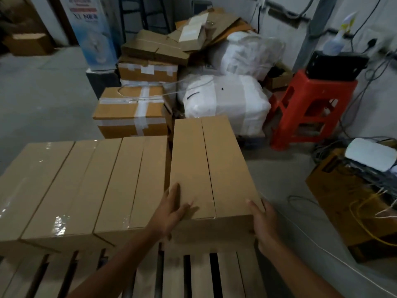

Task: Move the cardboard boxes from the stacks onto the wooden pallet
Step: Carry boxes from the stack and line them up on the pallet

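Observation:
A long plain cardboard box (206, 164) lies at the right end of a row on the wooden pallet (202, 274). It sits slightly higher than its neighbours. My left hand (171, 214) holds its near left corner, thumb on the top face and fingers against the side. My right hand (263, 224) holds the near right corner, thumb on top. Left of it, three similar boxes (86, 186) stand side by side on the pallet, the two leftmost with shiny clear tape.
Behind the pallet stand taped cardboard boxes (133, 110), flattened cartons and white wrapped bundles (225, 102). A red plastic stool (309, 108) carrying a black device stands at the right. A yellow box (348, 203) with cables lies on the floor beside the pallet.

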